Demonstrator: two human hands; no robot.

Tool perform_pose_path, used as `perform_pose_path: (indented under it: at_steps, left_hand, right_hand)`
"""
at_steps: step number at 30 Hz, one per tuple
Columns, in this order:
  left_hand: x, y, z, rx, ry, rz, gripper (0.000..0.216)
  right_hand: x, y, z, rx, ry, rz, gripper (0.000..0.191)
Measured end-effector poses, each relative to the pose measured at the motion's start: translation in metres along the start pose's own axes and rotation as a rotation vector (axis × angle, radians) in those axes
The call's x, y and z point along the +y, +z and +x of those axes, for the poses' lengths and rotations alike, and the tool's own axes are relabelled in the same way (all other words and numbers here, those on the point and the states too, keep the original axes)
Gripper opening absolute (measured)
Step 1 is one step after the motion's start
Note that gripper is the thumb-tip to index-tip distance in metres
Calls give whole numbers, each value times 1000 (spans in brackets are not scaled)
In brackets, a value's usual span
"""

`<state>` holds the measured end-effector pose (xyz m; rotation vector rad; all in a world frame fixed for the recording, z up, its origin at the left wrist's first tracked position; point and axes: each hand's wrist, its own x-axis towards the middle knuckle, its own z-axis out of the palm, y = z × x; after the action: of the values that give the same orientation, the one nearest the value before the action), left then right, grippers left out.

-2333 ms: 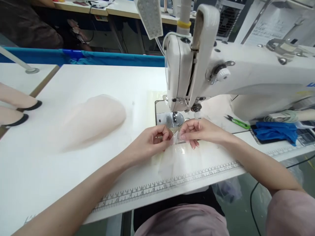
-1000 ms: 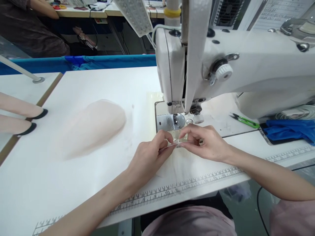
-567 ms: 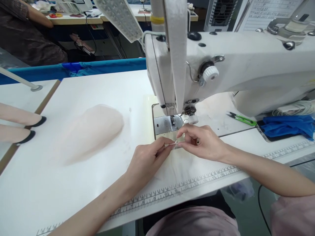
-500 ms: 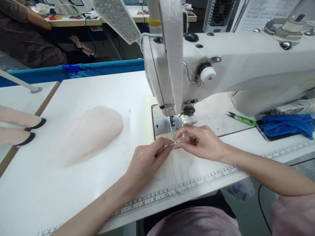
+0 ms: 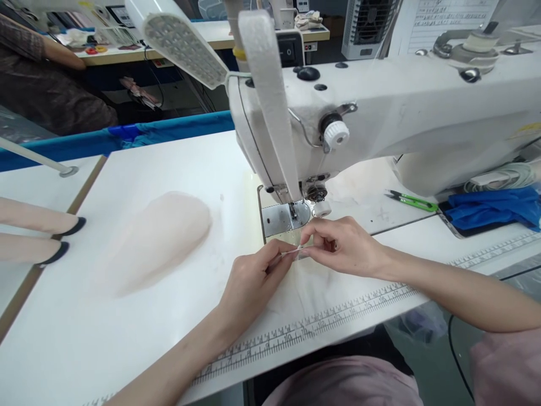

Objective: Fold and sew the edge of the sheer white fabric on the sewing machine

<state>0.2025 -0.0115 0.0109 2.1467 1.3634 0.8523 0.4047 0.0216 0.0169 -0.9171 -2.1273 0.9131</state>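
Observation:
My left hand (image 5: pixel 256 276) and my right hand (image 5: pixel 344 248) meet just in front of the sewing machine's needle plate (image 5: pixel 279 220). Between both sets of pinched fingertips is a small, thin piece of pale fabric (image 5: pixel 289 252); most of it is hidden by the fingers. Above and behind it stands the white sewing machine (image 5: pixel 363 101), its presser foot (image 5: pixel 293 211) over the plate. Flat on the table to the left lies a sheer beige fabric piece (image 5: pixel 169 242), apart from my hands.
Green thread snips (image 5: pixel 412 201) lie right of the needle, beside a blue cloth (image 5: pixel 494 208) on a dark flat device. A printed ruler (image 5: pixel 313 327) runs along the table's front edge. Two beige, dark-tipped strips (image 5: pixel 38 228) lie left. Another person (image 5: pixel 46 79) sits behind.
The camera view has shifted slightly, so the machine appears further left and more tilted. Both hands keep nearly the same pinch on the pale fabric.

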Motion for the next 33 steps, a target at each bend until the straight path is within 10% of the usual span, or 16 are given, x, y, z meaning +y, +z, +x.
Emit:
perform_pose_path:
  at_steps: [17,27,33]
  left_hand:
    - [2,-3,1,103,239,228,13]
    - [6,0,-2,150,253,219,14]
    - [9,-2,-2,123,295,95,9]
  right_hand:
    - [0,1,-1,-8,-89,-24,12]
    - [5,-4,-5,244,-879,-699,20]
    - [1,-9,-7,163,-827,-588,18]
